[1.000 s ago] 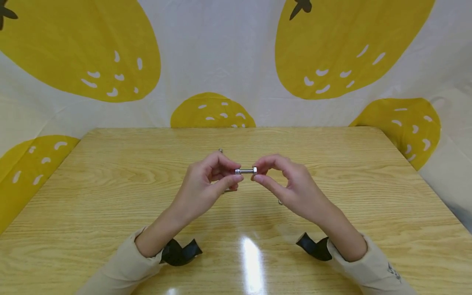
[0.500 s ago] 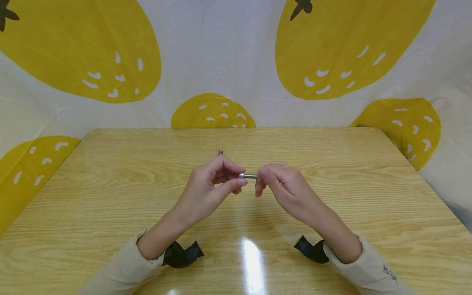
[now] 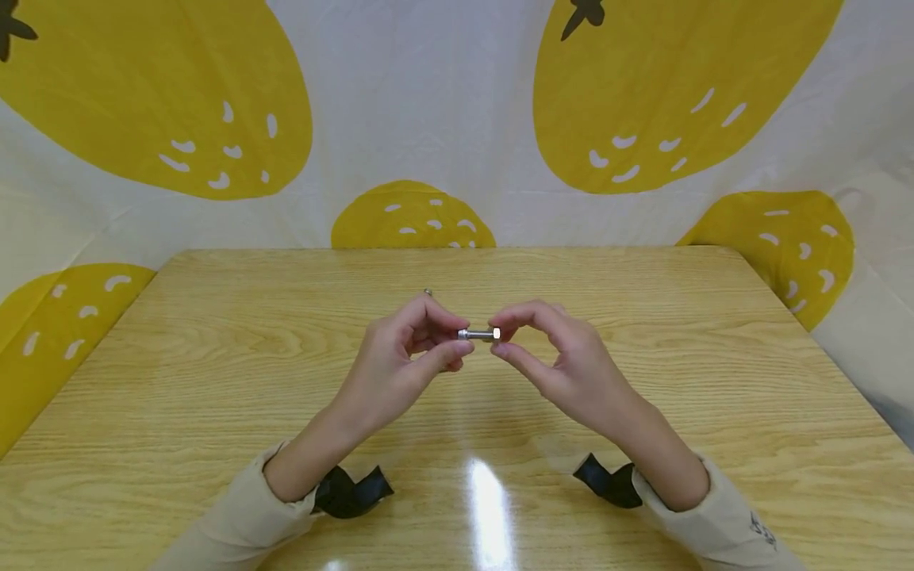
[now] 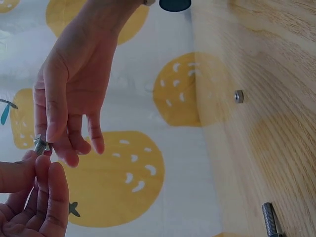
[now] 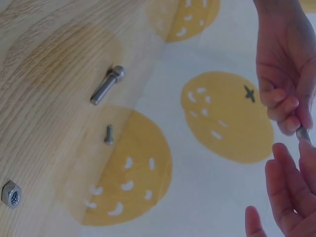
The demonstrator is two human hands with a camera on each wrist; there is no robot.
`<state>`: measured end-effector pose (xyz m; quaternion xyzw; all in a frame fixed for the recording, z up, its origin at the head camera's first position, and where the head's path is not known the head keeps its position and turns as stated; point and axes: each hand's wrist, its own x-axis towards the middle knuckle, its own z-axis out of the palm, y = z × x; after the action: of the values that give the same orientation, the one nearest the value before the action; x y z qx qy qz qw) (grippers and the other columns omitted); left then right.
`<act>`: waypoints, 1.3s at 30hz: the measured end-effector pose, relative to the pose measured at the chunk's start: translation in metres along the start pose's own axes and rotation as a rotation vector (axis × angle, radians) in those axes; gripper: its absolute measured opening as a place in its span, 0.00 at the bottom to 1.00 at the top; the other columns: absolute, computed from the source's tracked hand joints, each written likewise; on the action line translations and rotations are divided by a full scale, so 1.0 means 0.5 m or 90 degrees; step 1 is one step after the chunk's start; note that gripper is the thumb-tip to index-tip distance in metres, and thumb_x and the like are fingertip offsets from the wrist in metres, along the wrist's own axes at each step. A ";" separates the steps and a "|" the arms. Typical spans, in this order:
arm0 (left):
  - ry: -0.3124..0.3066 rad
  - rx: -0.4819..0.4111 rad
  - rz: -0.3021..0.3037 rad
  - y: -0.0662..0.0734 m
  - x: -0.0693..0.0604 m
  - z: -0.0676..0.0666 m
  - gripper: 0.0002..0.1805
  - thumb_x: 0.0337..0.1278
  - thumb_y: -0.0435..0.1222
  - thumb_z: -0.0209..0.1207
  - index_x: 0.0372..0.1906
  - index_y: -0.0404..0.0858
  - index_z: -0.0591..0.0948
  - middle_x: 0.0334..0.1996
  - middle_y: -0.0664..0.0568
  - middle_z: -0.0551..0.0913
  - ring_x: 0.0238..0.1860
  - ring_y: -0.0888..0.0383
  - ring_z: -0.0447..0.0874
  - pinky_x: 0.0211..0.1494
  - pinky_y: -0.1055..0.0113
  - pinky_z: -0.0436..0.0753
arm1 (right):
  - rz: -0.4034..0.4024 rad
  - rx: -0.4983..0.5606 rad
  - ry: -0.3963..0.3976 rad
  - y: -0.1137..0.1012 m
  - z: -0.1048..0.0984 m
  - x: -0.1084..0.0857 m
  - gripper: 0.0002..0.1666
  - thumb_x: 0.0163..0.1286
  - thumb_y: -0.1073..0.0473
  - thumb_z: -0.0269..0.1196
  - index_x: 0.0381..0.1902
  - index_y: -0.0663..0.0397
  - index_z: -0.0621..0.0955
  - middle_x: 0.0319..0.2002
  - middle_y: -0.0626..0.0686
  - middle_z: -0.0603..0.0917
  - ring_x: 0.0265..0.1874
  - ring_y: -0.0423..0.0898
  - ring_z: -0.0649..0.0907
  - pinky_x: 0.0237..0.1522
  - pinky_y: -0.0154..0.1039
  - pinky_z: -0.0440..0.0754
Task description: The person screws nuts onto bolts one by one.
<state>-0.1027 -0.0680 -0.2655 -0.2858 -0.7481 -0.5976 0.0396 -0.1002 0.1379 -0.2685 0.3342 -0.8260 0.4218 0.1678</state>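
In the head view, my left hand (image 3: 396,365) pinches the head end of a silver bolt (image 3: 478,335) between thumb and forefinger. The bolt lies level above the table. My right hand (image 3: 574,361) has its thumb and forefinger around a hex nut (image 3: 496,334) on the bolt's other end. In the left wrist view, the nut (image 4: 40,143) sits at the threaded tip, between the right fingers and the left fingertips. In the right wrist view, only a short piece of the bolt (image 5: 302,133) shows between the two hands.
On the wooden table (image 3: 250,333) lie a thick bolt (image 5: 104,89), a smaller screw (image 5: 109,134) and a loose nut (image 5: 11,194). My left hand mostly hides the bolt (image 3: 428,292) at the back. A patterned cloth (image 3: 428,95) hangs behind the table.
My right hand rolled over the nut, its thumb covering it, then turned back so the nut shows again. The left hand kept its hold on the bolt, shifting slightly.
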 end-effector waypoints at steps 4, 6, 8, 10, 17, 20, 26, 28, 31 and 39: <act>-0.001 0.001 -0.001 0.002 0.000 0.000 0.09 0.53 0.27 0.62 0.40 0.32 0.76 0.29 0.46 0.82 0.26 0.60 0.81 0.32 0.63 0.84 | -0.002 -0.019 -0.006 -0.001 0.000 -0.002 0.16 0.56 0.69 0.67 0.43 0.56 0.78 0.38 0.47 0.84 0.41 0.42 0.77 0.43 0.37 0.76; -0.001 0.002 0.005 0.003 0.000 0.000 0.09 0.52 0.26 0.62 0.39 0.32 0.76 0.29 0.46 0.82 0.26 0.60 0.81 0.32 0.63 0.84 | -0.005 -0.025 -0.010 -0.001 0.001 -0.003 0.14 0.58 0.67 0.66 0.42 0.55 0.78 0.38 0.46 0.84 0.40 0.41 0.76 0.40 0.37 0.75; -0.003 0.004 0.013 0.003 0.000 0.001 0.09 0.52 0.26 0.62 0.39 0.32 0.76 0.29 0.46 0.82 0.26 0.60 0.81 0.32 0.64 0.84 | -0.006 -0.020 -0.016 0.000 0.002 -0.003 0.10 0.61 0.66 0.64 0.41 0.54 0.79 0.36 0.45 0.83 0.38 0.41 0.75 0.38 0.37 0.74; -0.006 0.006 0.022 0.004 0.000 0.002 0.09 0.51 0.25 0.62 0.39 0.32 0.76 0.30 0.45 0.82 0.26 0.61 0.81 0.32 0.64 0.84 | -0.006 -0.010 -0.023 0.001 0.004 -0.003 0.05 0.64 0.64 0.61 0.38 0.52 0.79 0.35 0.43 0.83 0.38 0.40 0.76 0.39 0.37 0.73; -0.016 0.011 0.023 0.005 0.001 0.007 0.08 0.52 0.26 0.61 0.38 0.31 0.76 0.30 0.46 0.82 0.26 0.61 0.81 0.33 0.65 0.84 | 0.038 -0.009 -0.035 0.002 0.006 -0.001 0.17 0.74 0.57 0.49 0.27 0.50 0.80 0.27 0.41 0.81 0.34 0.39 0.76 0.43 0.39 0.69; -0.014 0.014 0.020 0.005 0.000 0.006 0.08 0.52 0.26 0.61 0.38 0.31 0.76 0.30 0.46 0.82 0.26 0.61 0.81 0.33 0.66 0.84 | 0.082 -0.020 -0.034 -0.001 0.000 -0.002 0.17 0.75 0.52 0.47 0.31 0.49 0.80 0.30 0.42 0.82 0.36 0.40 0.75 0.42 0.40 0.70; 0.000 0.007 0.005 0.003 0.000 0.004 0.09 0.53 0.25 0.61 0.39 0.32 0.75 0.30 0.46 0.81 0.26 0.57 0.80 0.33 0.63 0.84 | 0.028 0.004 -0.011 0.000 -0.008 -0.001 0.18 0.60 0.62 0.66 0.48 0.53 0.76 0.40 0.46 0.81 0.42 0.40 0.78 0.47 0.38 0.76; 0.004 0.004 0.000 0.004 0.000 0.003 0.09 0.53 0.25 0.60 0.39 0.32 0.75 0.29 0.46 0.81 0.26 0.53 0.81 0.33 0.61 0.84 | -0.016 0.005 -0.004 0.001 -0.008 0.001 0.22 0.55 0.68 0.68 0.48 0.55 0.75 0.40 0.47 0.81 0.42 0.41 0.78 0.48 0.36 0.76; 0.006 0.002 -0.001 0.005 0.000 0.002 0.09 0.53 0.25 0.60 0.40 0.32 0.75 0.30 0.45 0.82 0.26 0.51 0.81 0.33 0.61 0.84 | -0.050 -0.005 0.003 0.003 -0.007 0.002 0.21 0.53 0.72 0.68 0.44 0.56 0.77 0.40 0.47 0.82 0.43 0.42 0.78 0.49 0.34 0.75; 0.009 0.013 0.012 0.005 -0.001 0.004 0.09 0.52 0.25 0.61 0.39 0.32 0.76 0.31 0.44 0.83 0.26 0.61 0.80 0.33 0.64 0.84 | -0.076 -0.012 0.005 0.006 -0.005 0.002 0.17 0.55 0.69 0.67 0.42 0.55 0.78 0.40 0.47 0.82 0.42 0.43 0.77 0.45 0.36 0.74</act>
<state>-0.1003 -0.0661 -0.2639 -0.2881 -0.7513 -0.5914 0.0532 -0.1028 0.1408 -0.2681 0.3794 -0.8080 0.4045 0.1989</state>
